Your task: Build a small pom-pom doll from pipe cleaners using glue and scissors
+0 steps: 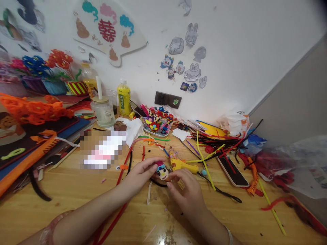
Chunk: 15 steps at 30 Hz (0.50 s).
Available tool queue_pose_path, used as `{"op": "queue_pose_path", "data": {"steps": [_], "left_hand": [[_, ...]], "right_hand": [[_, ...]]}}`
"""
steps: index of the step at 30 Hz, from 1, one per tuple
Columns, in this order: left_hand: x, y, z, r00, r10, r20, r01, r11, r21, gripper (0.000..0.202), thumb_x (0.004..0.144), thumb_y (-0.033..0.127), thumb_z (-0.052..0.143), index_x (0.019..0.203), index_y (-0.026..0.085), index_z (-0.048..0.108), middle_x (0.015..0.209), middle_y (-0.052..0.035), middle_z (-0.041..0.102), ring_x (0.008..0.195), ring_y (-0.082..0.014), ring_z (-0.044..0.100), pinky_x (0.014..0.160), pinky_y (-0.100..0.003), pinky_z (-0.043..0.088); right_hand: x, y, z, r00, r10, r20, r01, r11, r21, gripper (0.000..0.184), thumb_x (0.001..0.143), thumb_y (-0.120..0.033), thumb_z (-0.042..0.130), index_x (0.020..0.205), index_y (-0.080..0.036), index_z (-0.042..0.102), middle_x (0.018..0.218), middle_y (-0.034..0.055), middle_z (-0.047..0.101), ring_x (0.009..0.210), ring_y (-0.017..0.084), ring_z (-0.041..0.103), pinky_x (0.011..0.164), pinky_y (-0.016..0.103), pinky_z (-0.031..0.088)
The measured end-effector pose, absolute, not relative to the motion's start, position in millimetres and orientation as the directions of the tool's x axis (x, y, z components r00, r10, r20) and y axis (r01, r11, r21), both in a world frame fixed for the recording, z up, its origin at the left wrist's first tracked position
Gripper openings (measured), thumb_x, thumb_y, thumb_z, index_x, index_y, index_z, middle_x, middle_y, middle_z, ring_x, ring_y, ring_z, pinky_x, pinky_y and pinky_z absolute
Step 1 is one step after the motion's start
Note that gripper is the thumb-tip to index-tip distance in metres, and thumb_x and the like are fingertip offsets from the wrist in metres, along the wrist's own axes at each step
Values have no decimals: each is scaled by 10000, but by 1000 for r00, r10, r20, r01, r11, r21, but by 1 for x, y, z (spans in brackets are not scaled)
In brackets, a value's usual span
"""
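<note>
Low centre of frame, over the wooden tabletop (76, 190): small round cream-faced pipe-cleaner doll head with blue-and-pink fuzzy cap (162, 171), pinched between both hands. Left hand (140, 175) closed on its left side, fingertips pressed against the cap; right hand (186, 190) curled against its right side, thumb and forefinger nipping at the lower edge. Risk, as judged: tiny fuzzy piece slipping or twisting out under uneven squeeze, cap bending out of shape. Yellow glue gun (182, 165) just beyond the fingers, nozzle pointing left; a hot tip or stray glue within easy reach of knuckles. Loose coloured pipe-cleaner stems (204, 160) right of centre, liable to snag a wrist.
</note>
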<state>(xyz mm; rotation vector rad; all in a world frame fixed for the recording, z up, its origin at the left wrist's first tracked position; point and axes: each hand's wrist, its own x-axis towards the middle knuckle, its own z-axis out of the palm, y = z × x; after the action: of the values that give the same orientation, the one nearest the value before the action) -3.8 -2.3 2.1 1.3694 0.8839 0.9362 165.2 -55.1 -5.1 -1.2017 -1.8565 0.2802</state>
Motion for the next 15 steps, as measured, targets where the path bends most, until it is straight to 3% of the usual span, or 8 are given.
{"op": "queue_pose_path", "data": {"steps": [5, 15], "left_hand": [[-4, 1, 0, 367, 928, 69, -20, -66, 998, 259, 749, 316, 576, 966, 202, 659, 1062, -55, 668, 1010, -226, 569, 926, -349, 404], [1, -5, 3, 352, 935, 41, -69, -18, 997, 223, 710, 302, 622, 906, 196, 635, 1001, -49, 671, 976, -211, 586, 877, -330, 444]], "right_hand": [[163, -54, -10, -124, 822, 556, 634, 497, -593, 45, 783, -194, 550, 805, -195, 589, 735, 26, 633, 689, 162, 572, 621, 278, 461], [162, -54, -16, 2, 822, 569, 681, 416, -603, 40, 762, -200, 563, 786, -194, 595, 717, 22, 635, 644, 157, 583, 590, 269, 471]]}}
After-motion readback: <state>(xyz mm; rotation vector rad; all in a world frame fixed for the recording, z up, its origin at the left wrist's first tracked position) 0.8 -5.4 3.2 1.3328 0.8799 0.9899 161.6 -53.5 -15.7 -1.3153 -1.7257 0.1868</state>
